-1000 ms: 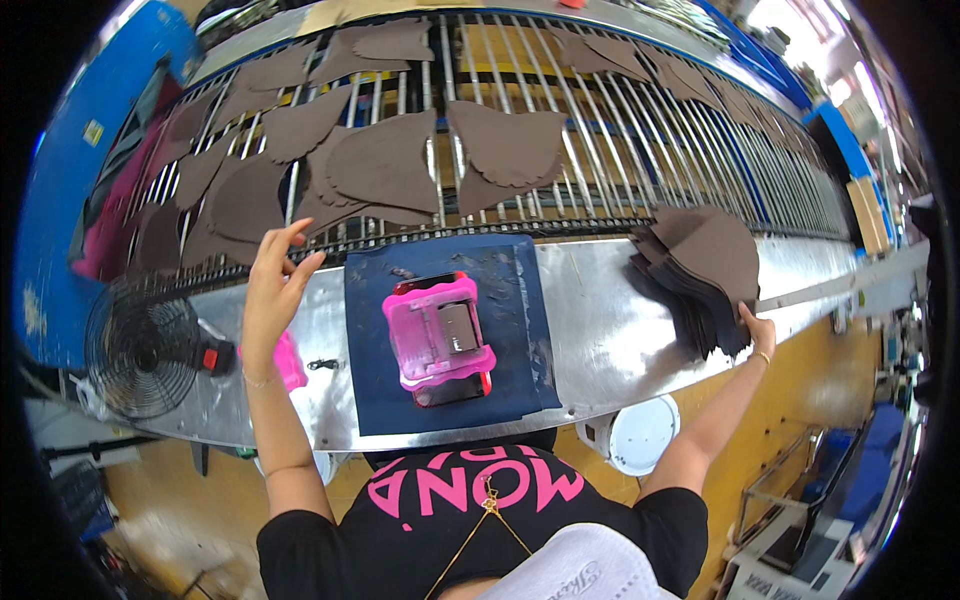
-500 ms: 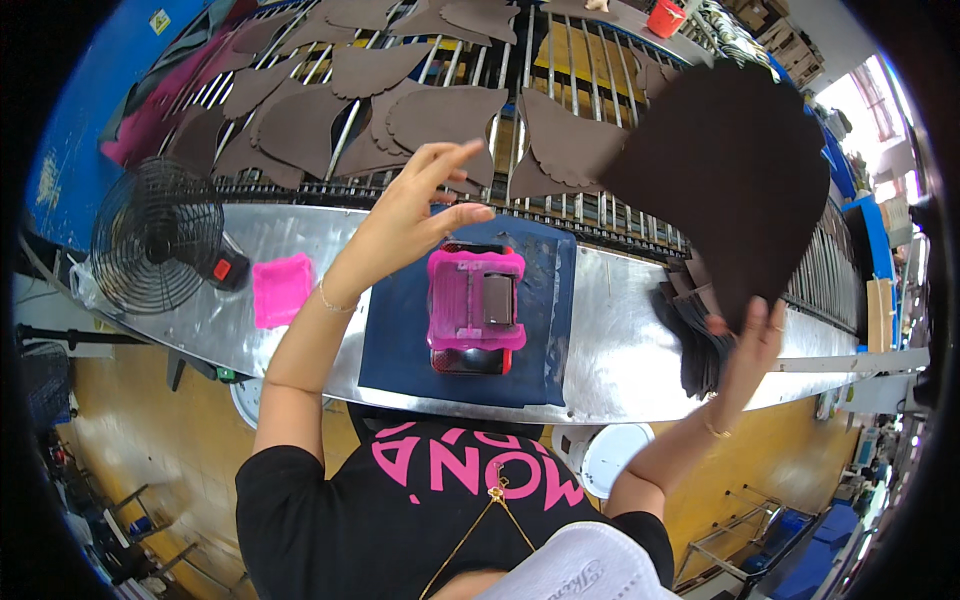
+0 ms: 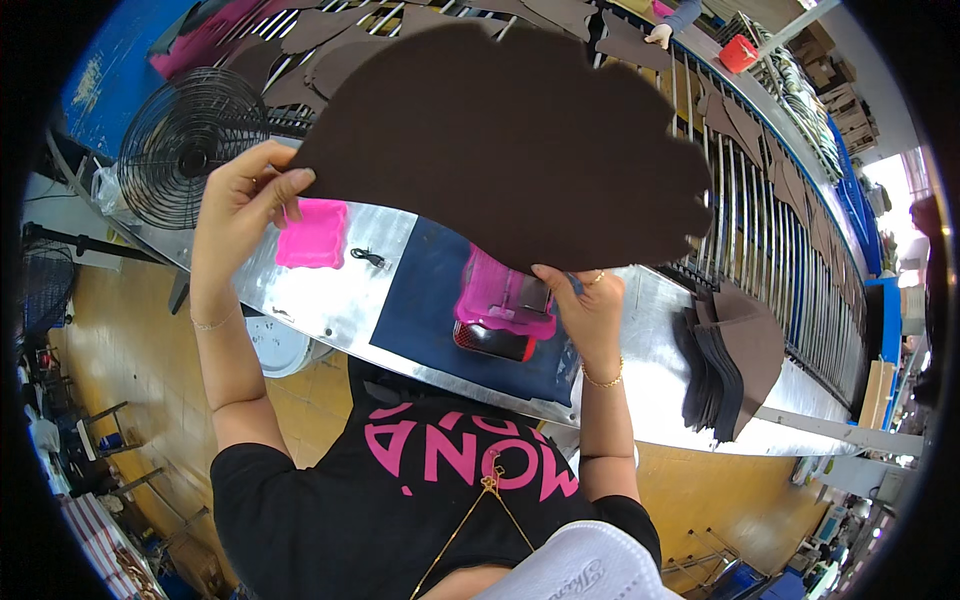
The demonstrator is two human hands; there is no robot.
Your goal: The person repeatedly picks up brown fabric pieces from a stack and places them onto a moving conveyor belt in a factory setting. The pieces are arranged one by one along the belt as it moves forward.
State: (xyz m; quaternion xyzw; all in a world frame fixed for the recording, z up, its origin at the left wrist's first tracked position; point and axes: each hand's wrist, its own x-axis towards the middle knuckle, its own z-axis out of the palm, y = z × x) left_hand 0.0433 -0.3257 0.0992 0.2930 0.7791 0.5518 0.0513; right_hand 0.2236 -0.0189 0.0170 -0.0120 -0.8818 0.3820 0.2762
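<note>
A large dark brown cut piece of sheet material (image 3: 510, 140), scalloped along its right edge, is held up over the bench. My left hand (image 3: 245, 205) pinches its left corner between thumb and fingers. Along the lower edge, my right hand (image 3: 592, 305) grips it, thumb in front. Below the piece, a pink plastic tray-like holder (image 3: 500, 300) sits on a dark blue mat (image 3: 410, 325), partly hidden. A black-and-red device (image 3: 495, 342) shows under the holder. To the right, a stack of similar brown pieces (image 3: 725, 350) lies at the bench edge.
Brown pieces lie on a roller-bar rack (image 3: 770, 245) beyond the metal bench (image 3: 345, 305). A wire-cage fan (image 3: 190, 150), a pink tray (image 3: 312, 235) and a black cable (image 3: 370, 257) are at left. Another person's hand (image 3: 660, 36) reaches over the rack near a red container (image 3: 738, 53).
The brown piece has moved from the right to the middle, in front of me. My left hand has come down left and taken its corner. The view has shifted.
</note>
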